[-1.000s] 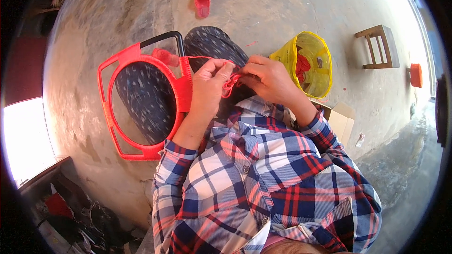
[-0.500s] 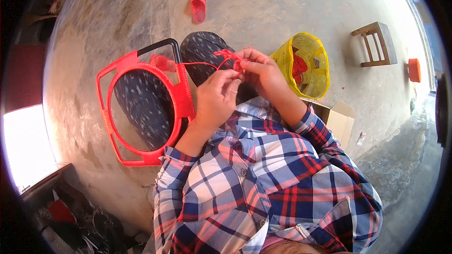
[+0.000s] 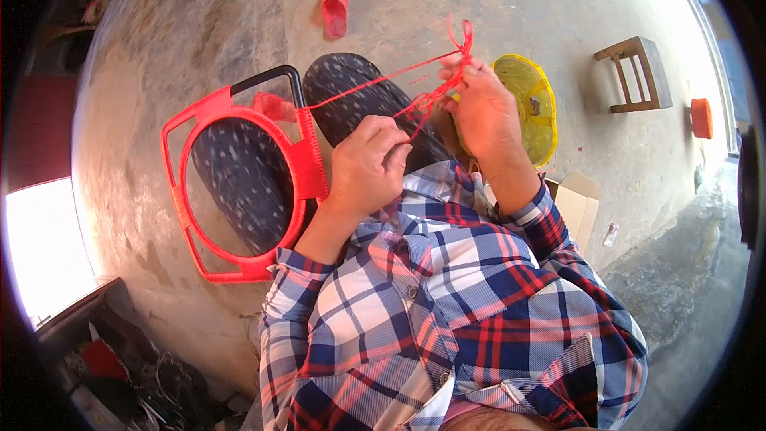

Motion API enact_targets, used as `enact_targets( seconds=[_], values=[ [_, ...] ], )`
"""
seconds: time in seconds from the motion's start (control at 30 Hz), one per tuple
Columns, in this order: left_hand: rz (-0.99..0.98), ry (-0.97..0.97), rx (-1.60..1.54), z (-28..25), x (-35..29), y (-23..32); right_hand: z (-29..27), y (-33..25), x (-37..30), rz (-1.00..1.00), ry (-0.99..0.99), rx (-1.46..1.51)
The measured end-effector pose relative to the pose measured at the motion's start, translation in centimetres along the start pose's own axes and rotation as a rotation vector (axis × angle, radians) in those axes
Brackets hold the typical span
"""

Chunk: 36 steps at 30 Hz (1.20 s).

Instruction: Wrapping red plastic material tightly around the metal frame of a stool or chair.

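Note:
A looped bundle of red cord [image 3: 431,100] stretches between my two hands above my right knee. My left hand [image 3: 371,156] pinches the cord's lower part between thumb and fingers. Higher and to the right, my right hand [image 3: 485,108] is closed on the bundle, with loops standing out above its fingertips. One strand runs taut from there to the frame [image 3: 311,160], which rests over my left thigh. That frame has a round ring inside a squarish outline, mostly wrapped in red cord; a black bare tube [image 3: 267,77] shows at its top corner.
A yellow bin [image 3: 546,112] stands just beyond my right hand, partly hidden by it. An open cardboard box [image 3: 576,203] is beside my right forearm. Farther right are a wooden stool [image 3: 638,76] and an orange block-like object [image 3: 701,118]. A red clog [image 3: 335,14] lies ahead on the floor.
My right hand has moved right and up, away from the left, drawing the red cord out between them. The strand to the frame is now taut. My left hand has barely moved.

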<state>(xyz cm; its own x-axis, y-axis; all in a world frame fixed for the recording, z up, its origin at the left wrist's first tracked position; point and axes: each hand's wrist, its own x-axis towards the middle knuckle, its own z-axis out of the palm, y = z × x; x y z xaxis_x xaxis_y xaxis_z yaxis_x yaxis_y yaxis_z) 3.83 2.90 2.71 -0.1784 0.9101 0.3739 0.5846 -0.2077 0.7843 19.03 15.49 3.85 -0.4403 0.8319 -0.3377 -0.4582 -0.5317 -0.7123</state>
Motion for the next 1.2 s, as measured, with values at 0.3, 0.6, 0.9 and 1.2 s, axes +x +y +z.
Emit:
enact_targets(
  seconds=[0.3,0.6,0.9,1.2],
  values=[
    [0.062,0.186,-0.029,-1.1,0.3,-0.1,-1.9,-2.8,-0.3,0.015,-0.262,-0.228],
    [-0.080,0.022,-0.040,0.5,0.3,0.0,1.1,-1.2,-1.6,0.277,-0.517,-0.596],
    [-0.324,-0.044,-0.331,-0.8,0.5,1.5,-1.0,-0.6,-0.2,0.174,-0.411,-0.738],
    [-0.397,0.081,-0.243,0.1,0.1,-0.8,-1.4,-0.7,0.2,0.227,-0.376,-0.667]
  ],
)
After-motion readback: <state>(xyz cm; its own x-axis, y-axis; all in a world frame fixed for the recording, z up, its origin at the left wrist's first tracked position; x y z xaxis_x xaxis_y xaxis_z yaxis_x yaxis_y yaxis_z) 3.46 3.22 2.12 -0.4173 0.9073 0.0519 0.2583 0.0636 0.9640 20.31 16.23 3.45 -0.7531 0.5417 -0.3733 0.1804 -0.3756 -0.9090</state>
